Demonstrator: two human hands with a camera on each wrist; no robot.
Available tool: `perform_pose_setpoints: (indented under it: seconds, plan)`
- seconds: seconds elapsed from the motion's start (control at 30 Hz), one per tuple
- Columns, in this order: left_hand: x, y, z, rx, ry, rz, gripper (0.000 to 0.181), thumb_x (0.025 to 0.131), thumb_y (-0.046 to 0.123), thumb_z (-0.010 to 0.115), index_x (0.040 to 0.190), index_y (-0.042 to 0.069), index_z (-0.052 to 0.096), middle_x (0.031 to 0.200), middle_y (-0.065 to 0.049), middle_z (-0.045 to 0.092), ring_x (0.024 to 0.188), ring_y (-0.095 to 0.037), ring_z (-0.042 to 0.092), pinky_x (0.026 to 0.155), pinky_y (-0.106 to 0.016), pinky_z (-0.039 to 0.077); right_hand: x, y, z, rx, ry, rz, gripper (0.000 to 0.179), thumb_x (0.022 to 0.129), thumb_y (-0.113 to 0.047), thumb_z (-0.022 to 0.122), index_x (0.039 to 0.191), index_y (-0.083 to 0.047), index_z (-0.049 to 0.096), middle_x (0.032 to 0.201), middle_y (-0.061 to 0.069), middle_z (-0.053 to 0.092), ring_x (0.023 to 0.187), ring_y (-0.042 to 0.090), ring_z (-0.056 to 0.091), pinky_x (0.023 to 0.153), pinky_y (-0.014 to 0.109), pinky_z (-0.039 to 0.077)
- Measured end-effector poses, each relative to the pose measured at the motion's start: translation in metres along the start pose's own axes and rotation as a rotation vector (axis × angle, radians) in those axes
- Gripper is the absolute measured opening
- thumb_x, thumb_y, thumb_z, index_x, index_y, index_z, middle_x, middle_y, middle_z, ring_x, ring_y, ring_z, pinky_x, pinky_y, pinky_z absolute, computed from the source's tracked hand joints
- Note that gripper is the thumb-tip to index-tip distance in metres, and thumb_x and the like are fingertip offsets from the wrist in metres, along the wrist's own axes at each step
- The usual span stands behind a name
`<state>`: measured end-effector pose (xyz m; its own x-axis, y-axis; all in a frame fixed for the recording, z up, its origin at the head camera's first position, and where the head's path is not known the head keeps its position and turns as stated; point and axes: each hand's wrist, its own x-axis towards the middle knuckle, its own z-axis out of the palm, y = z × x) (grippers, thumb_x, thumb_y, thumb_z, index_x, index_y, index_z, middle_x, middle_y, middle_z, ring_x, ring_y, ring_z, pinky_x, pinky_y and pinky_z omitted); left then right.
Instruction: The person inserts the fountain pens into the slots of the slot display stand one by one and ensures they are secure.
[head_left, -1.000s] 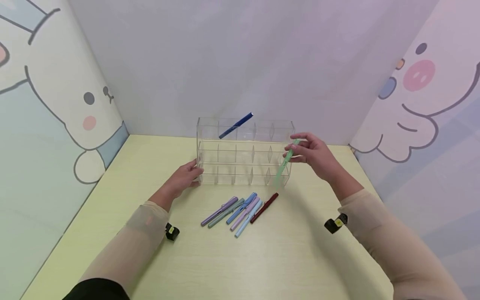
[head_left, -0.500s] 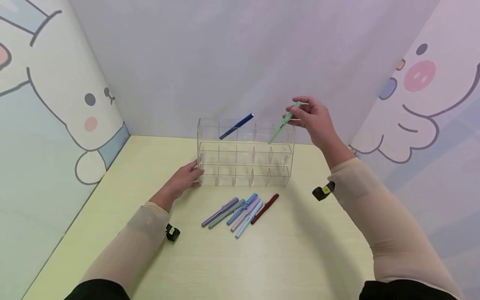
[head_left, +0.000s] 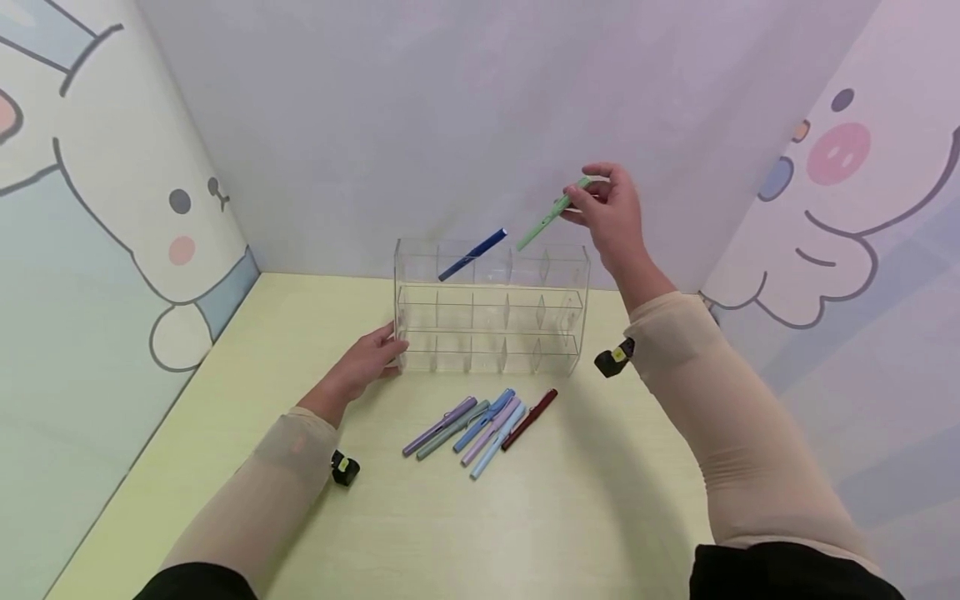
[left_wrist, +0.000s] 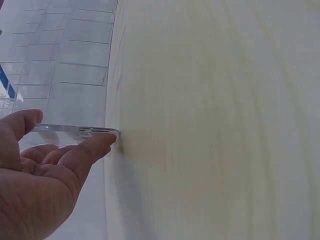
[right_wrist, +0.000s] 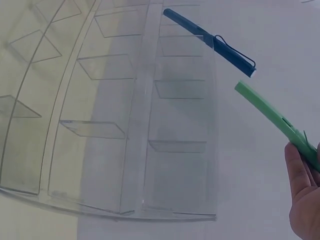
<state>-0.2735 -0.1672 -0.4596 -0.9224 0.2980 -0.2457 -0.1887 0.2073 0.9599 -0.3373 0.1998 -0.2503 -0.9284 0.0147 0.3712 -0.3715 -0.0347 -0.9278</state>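
A clear acrylic rack (head_left: 490, 332) with tiers of divided compartments stands on the table. My left hand (head_left: 363, 360) grips its left side panel (left_wrist: 75, 130), thumb inside and fingers outside. Above the rack's right half, my right hand (head_left: 615, 218) pinches a light green pen (head_left: 551, 219) near its upper end. The pen tilts down to the left, its lower end close over the top tier and apart from it in the right wrist view. A dark blue pen (head_left: 472, 255) leans in the top tier, its white-tipped end sticking out up to the right.
In front of the rack lie several pens: purple (head_left: 439, 426), grey-green (head_left: 452, 430), blue (head_left: 483, 421), lilac (head_left: 491, 432), light blue (head_left: 498, 442) and dark red (head_left: 529, 419). A pale wall (head_left: 480, 108) rises behind. Printed cartoon panels flank both sides.
My right hand has lifted the light green pen from beside the rack's right end, up and leftward to above the top tier. My left hand and the other pens have stayed put.
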Motion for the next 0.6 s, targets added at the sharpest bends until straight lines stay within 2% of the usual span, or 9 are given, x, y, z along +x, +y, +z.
perform_pose_setpoints:
  seconds: [0.17,0.33,0.6]
  plan:
    - [-0.001,-0.001,0.0,0.007,0.009,-0.003,0.07,0.103,0.037,0.05,0.159,0.021,0.012,0.16,-0.016,0.026,0.145,-0.036,0.031,0.109,-0.051,0.043,-0.004,0.006,0.011,-0.045,0.016,0.01,0.03,0.091,-0.005,0.068,0.118,-0.008,0.054,0.096,0.014,0.062,0.088,0.027,0.071,0.088,0.042,0.058]
    - [-0.001,-0.002,0.002,0.002,0.009,-0.005,0.068,0.104,0.034,0.049,0.159,0.02,0.011,0.159,-0.018,0.027,0.142,-0.037,0.034,0.109,-0.05,0.043,-0.009,0.016,0.015,-0.069,0.027,0.061,0.029,0.092,-0.005,0.067,0.118,-0.007,0.054,0.097,0.013,0.062,0.089,0.028,0.071,0.089,0.043,0.057]
    - [-0.004,0.003,0.002,-0.003,0.0,0.022,0.069,0.104,0.034,0.049,0.159,0.018,0.011,0.16,-0.018,0.024,0.145,-0.035,0.029,0.109,-0.05,0.042,-0.016,0.026,0.019,-0.1,-0.011,0.108,0.026,0.094,-0.006,0.064,0.119,-0.006,0.056,0.104,0.017,0.063,0.095,0.031,0.07,0.092,0.043,0.056]
